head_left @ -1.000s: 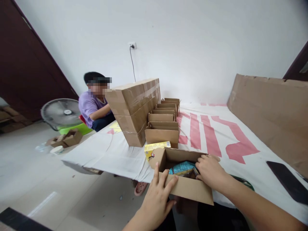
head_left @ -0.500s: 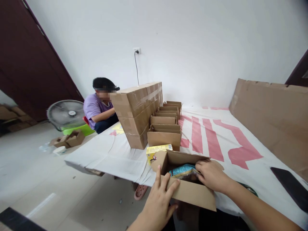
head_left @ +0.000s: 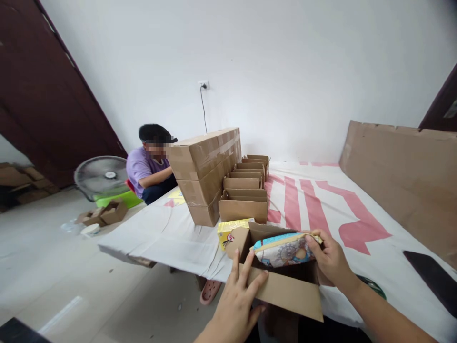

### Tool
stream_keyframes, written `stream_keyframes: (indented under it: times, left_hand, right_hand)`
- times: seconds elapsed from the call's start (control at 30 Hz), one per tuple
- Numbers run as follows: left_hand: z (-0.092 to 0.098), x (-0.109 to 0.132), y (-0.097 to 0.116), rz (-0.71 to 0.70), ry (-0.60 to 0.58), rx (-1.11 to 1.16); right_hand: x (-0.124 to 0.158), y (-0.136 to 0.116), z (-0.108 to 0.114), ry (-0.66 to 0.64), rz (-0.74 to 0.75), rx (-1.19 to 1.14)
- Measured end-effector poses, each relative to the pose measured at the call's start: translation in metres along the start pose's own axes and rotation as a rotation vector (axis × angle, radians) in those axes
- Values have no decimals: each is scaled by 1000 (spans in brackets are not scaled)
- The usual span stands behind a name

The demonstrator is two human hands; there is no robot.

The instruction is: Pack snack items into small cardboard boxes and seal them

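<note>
My right hand (head_left: 326,259) grips the right end of a colourful plastic packet (head_left: 282,250), blue and cream with printed pictures. The packet lies tilted across the mouth of an open cardboard box (head_left: 285,290), its left end close to my left fingertips. My left hand (head_left: 237,295) rests with spread fingers on the box's near left corner and folded-out flap. Against the box's far left side stands a yellow printed carton (head_left: 232,231). The inside of the box is mostly hidden by the packet.
Beyond the box runs a row of open cardboard boxes (head_left: 243,209), beside a stack of taped boxes (head_left: 203,176). A person (head_left: 150,164) sits behind the stack. A black phone-like slab (head_left: 430,278) lies right; a large cardboard sheet (head_left: 400,176) stands behind it. A fan (head_left: 102,176) stands left.
My right hand has lifted the packet's right end up from inside the box, so its printed face shows. My left hand stays on the box corner.
</note>
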State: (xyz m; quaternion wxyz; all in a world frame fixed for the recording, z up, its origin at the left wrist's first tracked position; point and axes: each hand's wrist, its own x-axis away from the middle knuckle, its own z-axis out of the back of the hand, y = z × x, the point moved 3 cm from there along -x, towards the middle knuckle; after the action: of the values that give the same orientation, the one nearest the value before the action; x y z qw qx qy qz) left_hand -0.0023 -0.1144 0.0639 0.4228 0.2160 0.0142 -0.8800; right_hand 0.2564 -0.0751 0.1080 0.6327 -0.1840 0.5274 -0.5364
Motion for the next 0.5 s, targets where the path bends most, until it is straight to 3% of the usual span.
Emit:
stream_keyframes:
  times: [0.17,0.4,0.5]
  left_hand:
    - [-1,-4,-2,18,-29,8]
    - [-8,-3,-6,28,-16,33]
    - [-3,0,-8,8,62,124]
  right_hand:
    - [-4,7,19,249,-101,-182]
    - [-16,32,60,644,-258,-865]
    - [-12,46,75,682,-294,-899]
